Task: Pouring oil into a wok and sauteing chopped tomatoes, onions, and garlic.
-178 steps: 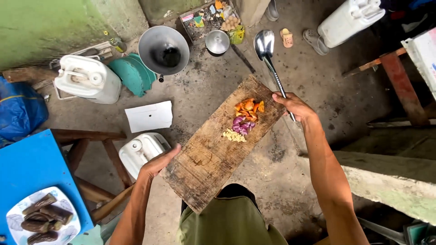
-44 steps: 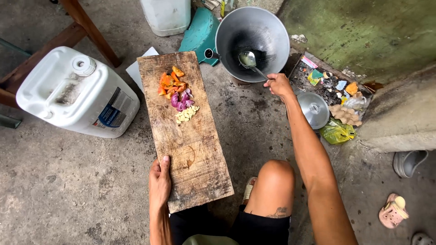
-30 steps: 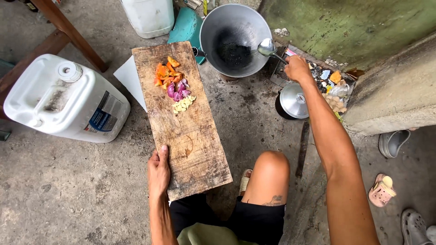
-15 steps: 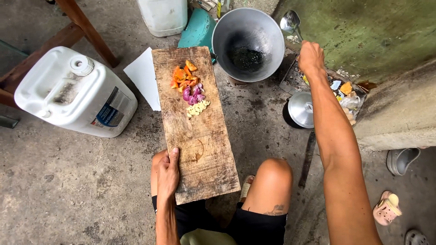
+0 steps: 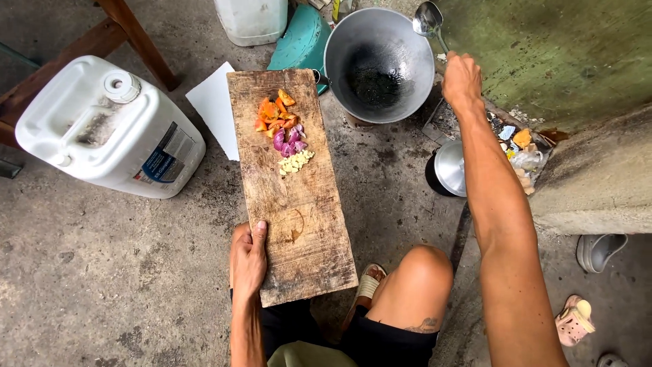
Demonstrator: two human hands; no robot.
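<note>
Board (image 5: pixel 292 190) centre frame, near corner gripped by left hand (image 5: pixel 248 261); chopped vegetables (image 5: pixel 280 132) at far end beside wok (image 5: pixel 379 64). Right hand (image 5: pixel 462 78) closed round ladle (image 5: pixel 429 20), upper right. Keep board level, tip slowly at wok rim.

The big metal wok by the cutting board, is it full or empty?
Nearly empty: the wok shows bare grey walls and only a dark patch at its bottom. The chopped vegetables lie on the cutting board.

— What sits on the concrete floor (image 5: pixel 102 272) at the left?
— A white plastic jerrycan (image 5: pixel 109 129) lying flat, near a sheet of white paper (image 5: pixel 214 109).
— And at the right?
— A small pot with a metal lid (image 5: pixel 451 170), a yellow-green bag (image 5: pixel 523 139), and sandals (image 5: pixel 577 319) by the low concrete wall (image 5: pixel 598 183).
</note>
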